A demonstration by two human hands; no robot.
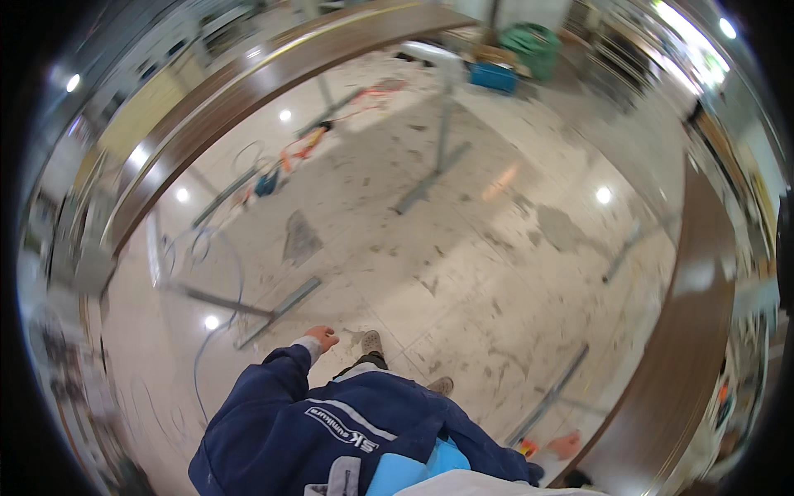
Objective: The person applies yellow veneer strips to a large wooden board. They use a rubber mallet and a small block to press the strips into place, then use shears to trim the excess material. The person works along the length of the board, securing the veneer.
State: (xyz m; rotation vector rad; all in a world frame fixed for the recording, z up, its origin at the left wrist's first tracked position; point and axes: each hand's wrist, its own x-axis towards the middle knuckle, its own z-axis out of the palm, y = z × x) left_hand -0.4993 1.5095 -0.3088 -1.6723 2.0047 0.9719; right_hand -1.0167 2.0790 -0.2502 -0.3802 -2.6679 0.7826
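My left hand (322, 337) hangs at my side above the tiled floor, its fingers loosely bent and nothing seen in them. It is nearest to a grey metal stand foot (279, 312). My right hand (564, 445) is out to the right, beside the near end of a long brown board (703, 331); whether it touches the board I cannot tell. Motion blurs its fingers. A small orange and yellow thing (527, 447) shows by its wrist, too smeared to name. Both arms are in dark blue sleeves.
Another long brown board (273, 78) lies raised across the far left. Grey stand legs (434, 178) reach over the stained floor. A blue hose (240, 281) and orange cord (306, 149) lie at left. Behind are a blue box (493, 78) and green sack (531, 50).
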